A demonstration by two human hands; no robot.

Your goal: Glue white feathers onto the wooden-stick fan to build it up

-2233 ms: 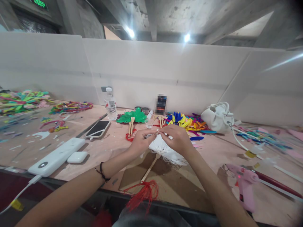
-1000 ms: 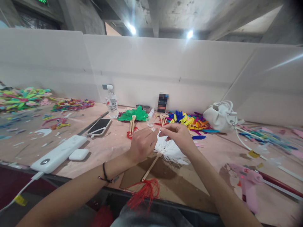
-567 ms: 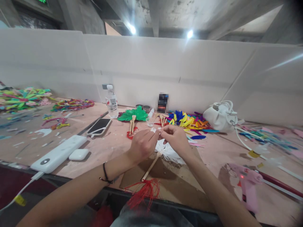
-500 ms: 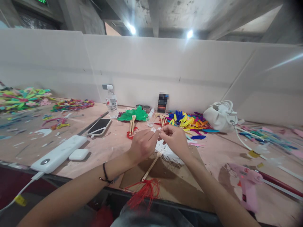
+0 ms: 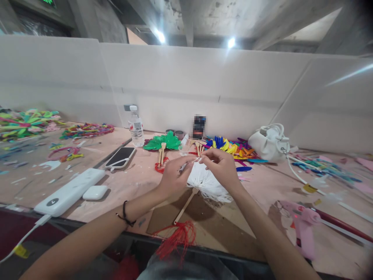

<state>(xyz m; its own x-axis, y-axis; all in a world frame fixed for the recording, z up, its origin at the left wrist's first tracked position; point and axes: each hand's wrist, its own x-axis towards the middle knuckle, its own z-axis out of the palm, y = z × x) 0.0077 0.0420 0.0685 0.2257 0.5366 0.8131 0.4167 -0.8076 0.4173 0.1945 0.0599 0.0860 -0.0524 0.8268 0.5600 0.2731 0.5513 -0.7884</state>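
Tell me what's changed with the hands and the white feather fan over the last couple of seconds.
Little has changed. Both hands stay pinched together over the top of the white feather fan; the left hand and right hand only shifted slightly, and more of the fan shows below them than half a second ago. Its wooden handle, red tassel, the phone and pink glue gun stayed put.

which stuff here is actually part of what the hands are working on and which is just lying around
In use:
left hand
right hand
white fan, wooden handle and red tassel
small white piece pinched between the fingertips

Lying about:
phone
power bank
earbud case
bottle
green fan
feathers
white bag
glue gun
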